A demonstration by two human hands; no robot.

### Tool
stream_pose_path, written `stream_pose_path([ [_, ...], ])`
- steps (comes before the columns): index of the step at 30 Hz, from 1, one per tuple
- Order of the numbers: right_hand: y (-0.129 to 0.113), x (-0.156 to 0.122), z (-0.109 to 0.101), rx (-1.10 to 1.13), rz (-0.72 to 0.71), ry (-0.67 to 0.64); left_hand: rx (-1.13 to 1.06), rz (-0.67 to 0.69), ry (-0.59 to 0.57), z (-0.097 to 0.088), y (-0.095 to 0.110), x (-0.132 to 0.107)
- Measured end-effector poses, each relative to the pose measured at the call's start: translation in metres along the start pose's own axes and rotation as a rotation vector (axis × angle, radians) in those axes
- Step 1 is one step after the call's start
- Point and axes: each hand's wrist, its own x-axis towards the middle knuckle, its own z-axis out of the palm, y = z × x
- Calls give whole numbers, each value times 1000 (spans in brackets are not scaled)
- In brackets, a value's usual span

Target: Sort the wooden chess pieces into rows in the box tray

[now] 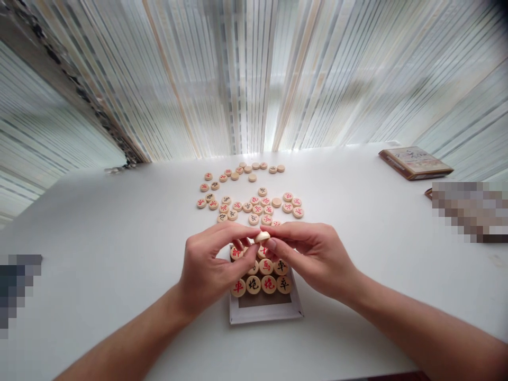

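Between the fingertips of both hands is a pale round Chinese chess piece (262, 237), tilted so that its edge faces me. My left hand (218, 254) pinches it from the left, and my right hand (313, 251) grips its right side. Beneath them lies a shallow open box (266, 317) with rows of chess pieces, their red and black characters facing up. My fingers cover part of the back rows. At the box's near end a strip of brown bottom shows.
Several loose chess pieces (254, 208) are scattered on the white table (138, 238) beyond my hands, some blank side up. A flat printed box (416, 162) lies at the back right, near a blurred-out object (468, 209). A striped curtain (254, 79) hangs behind the table.
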Motion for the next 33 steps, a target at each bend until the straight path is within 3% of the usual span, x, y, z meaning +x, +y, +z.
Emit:
stream_pose_path([
  [7,1,-1,1,1,-23,3,147,261,-36,-5,-2,0],
  [12,2,-1,1,45,22,7,160,263,-52,-5,-5,-2],
  [17,2,-1,0,-10,-23,-33,159,264,-40,-3,-8,-1],
  [27,-4,0,-1,-170,-82,-40,259,432,-71,-9,-12,-1],
  [33,-11,3,-8,-282,-67,-107,278,459,-91,-7,-10,0],
])
